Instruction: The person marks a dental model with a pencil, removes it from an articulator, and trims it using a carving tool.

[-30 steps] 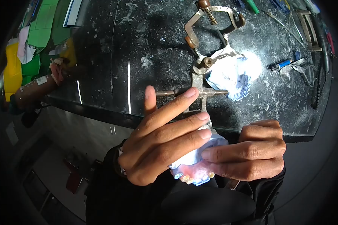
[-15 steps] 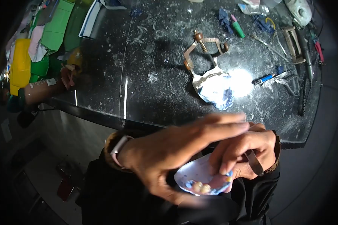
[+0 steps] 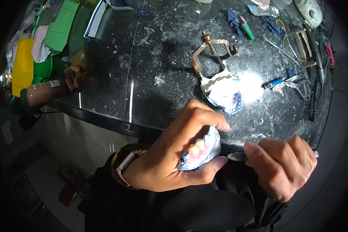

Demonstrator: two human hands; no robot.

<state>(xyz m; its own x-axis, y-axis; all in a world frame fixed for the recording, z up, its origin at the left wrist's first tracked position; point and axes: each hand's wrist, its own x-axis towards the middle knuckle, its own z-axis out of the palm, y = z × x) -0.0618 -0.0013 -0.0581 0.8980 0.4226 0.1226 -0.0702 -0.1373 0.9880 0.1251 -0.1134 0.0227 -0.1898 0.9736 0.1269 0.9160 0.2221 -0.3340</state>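
Note:
My left hand point(image 3: 174, 154) is closed around a dental cast point(image 3: 213, 149), with fingers over the far side and thumb beneath. The cast is white and blue with pink wax and several yellowish teeth facing up. My right hand point(image 3: 284, 166), apart from the cast, is closed in a fist around a wax knife point(image 3: 237, 156). Its flat blade points left toward the cast, and most of its handle is hidden in my fingers. Beyond my hands, a second cast point(image 3: 220, 91) of white plaster and blue lies on the bench, attached to a brownish metal articulator point(image 3: 198, 54).
The black bench point(image 3: 158, 104) is strewn with white dust. A blue-handled tool point(image 3: 273, 83), a green-and-pink tool point(image 3: 246, 30) and a corded handpiece point(image 3: 318, 65) lie at right. Green and yellow containers point(image 3: 23, 67) and a brown bottle point(image 3: 46, 94) stand at left.
The cast has passed from my right hand into my left, rising and tilting so its teeth face me. My right hand has moved right and away, keeping the wax knife.

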